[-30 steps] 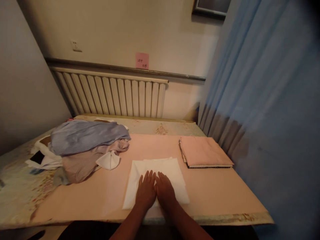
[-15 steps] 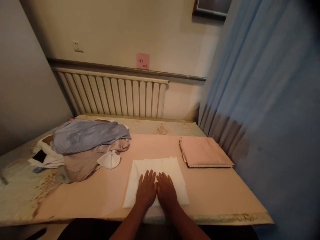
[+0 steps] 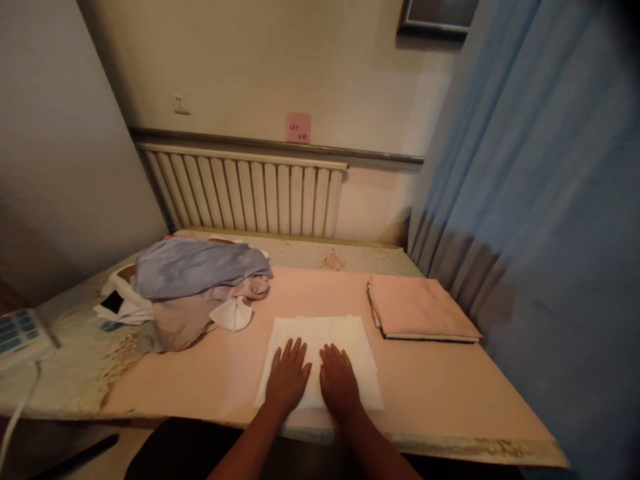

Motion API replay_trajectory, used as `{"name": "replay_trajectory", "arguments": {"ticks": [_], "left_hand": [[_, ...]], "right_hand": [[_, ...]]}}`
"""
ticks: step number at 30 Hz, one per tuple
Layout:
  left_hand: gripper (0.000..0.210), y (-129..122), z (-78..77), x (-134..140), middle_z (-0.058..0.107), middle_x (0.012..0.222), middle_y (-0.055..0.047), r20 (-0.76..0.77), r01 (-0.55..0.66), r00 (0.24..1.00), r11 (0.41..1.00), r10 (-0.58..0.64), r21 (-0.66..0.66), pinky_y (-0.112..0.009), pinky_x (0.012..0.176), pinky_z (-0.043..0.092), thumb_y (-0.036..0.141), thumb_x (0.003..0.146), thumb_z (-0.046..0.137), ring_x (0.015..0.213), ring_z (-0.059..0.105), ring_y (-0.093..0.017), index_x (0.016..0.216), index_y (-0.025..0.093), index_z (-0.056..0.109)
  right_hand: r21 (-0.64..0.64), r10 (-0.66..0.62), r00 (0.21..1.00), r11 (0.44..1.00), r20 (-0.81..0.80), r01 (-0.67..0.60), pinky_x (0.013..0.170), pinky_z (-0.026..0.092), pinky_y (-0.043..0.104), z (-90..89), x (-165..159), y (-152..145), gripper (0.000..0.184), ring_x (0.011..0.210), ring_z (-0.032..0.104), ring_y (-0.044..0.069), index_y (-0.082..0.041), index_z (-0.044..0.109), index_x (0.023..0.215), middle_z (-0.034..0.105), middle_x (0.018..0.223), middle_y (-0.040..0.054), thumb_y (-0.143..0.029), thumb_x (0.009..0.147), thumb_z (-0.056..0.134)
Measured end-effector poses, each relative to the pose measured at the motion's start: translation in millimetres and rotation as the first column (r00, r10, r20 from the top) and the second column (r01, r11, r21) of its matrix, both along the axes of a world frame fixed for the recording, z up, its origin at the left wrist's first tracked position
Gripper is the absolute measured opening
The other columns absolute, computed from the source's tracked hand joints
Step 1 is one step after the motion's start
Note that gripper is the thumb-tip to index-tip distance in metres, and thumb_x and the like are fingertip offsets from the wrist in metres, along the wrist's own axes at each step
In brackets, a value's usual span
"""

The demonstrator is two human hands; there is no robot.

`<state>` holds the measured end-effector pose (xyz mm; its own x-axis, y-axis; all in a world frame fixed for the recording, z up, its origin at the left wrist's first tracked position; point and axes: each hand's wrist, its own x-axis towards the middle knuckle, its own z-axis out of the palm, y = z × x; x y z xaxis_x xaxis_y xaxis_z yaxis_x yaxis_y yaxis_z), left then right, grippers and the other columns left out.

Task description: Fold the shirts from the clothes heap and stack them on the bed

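Note:
A white folded cloth (image 3: 320, 331) lies flat in front of me on a pink cloth (image 3: 200, 387) that covers part of the table. My left hand (image 3: 287, 375) rests palm down on the left half of the white cloth, its fingers stretched out. On the right half lies my right hand (image 3: 341, 381), also flat with the fingers extended. A strip of white cloth shows between the two hands. Neither hand grips anything.
To the left is a loose heap of clothes (image 3: 200, 267), blue on top. Folded pink fabric (image 3: 425, 307) is stacked at the right. A white device with blue keys (image 3: 23, 333) sits at the left edge. A blue curtain (image 3: 525, 200) hangs along the right side.
My hands have moved apart over the white cloth; before, they were touching at the thumbs. The view has turned a little left, bringing the white device into sight.

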<state>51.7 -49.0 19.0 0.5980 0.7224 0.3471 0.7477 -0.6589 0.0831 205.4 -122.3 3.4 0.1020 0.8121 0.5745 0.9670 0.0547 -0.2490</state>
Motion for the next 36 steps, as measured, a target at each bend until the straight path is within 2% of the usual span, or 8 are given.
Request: {"name": "replay_trajectory", "arguments": {"ticks": [10,15,26,36], "left_hand": [[0.052,-0.4,0.4,-28.5,0.039,0.152,-0.006,-0.054,-0.106,0.993,0.994,0.104,-0.034,-0.051,0.115,0.024,0.04,0.097,0.032,0.143,0.029,-0.027,0.144,0.021,0.04],[0.052,-1.2,-0.3,-38.7,0.039,0.152,-0.006,-0.069,-0.151,0.986,0.988,0.149,-0.023,-0.05,0.114,0.027,0.039,0.097,0.032,0.143,0.029,-0.027,0.144,0.02,0.041],[0.048,1.0,-5.9,-41.9,0.045,0.148,-0.007,-0.002,-0.154,0.988,0.988,0.154,0.015,-0.05,0.112,0.031,0.035,0.096,0.034,0.139,0.037,-0.027,0.139,0.02,0.049],[0.047,2.1,-3.8,-41.1,0.049,0.145,-0.008,0.006,-0.162,0.987,0.987,0.162,0.019,-0.049,0.11,0.034,0.033,0.095,0.036,0.137,0.04,-0.027,0.136,0.018,0.052]], "right_hand": [[0.044,-0.012,0.999,0.999,0.033,0.011,0.115,0.027,0.046,-2.3,-2.0,-1.0,0.037,0.131,0.046,0.022,-0.016,0.06,0.125,0.06,0.133,0.0096,-0.015,0.093,0.041],[0.056,-0.036,0.999,0.998,0.041,0.033,0.114,0.028,0.043,-2.8,-3.0,-0.7,0.035,0.129,0.048,0.022,-0.017,0.062,0.122,0.062,0.13,0.0087,-0.018,0.094,0.04],[0.088,-0.025,0.997,0.996,0.075,0.019,0.115,0.028,0.045,-7.4,-0.8,0.1,0.037,0.13,0.048,0.023,-0.018,0.061,0.123,0.06,0.131,0.0092,-0.016,0.092,0.039],[0.12,-0.035,0.997,0.992,0.063,0.027,0.115,0.029,0.046,-17.1,-1.5,4.6,0.037,0.131,0.047,0.023,-0.017,0.06,0.124,0.061,0.131,0.0099,-0.015,0.092,0.041]]}}
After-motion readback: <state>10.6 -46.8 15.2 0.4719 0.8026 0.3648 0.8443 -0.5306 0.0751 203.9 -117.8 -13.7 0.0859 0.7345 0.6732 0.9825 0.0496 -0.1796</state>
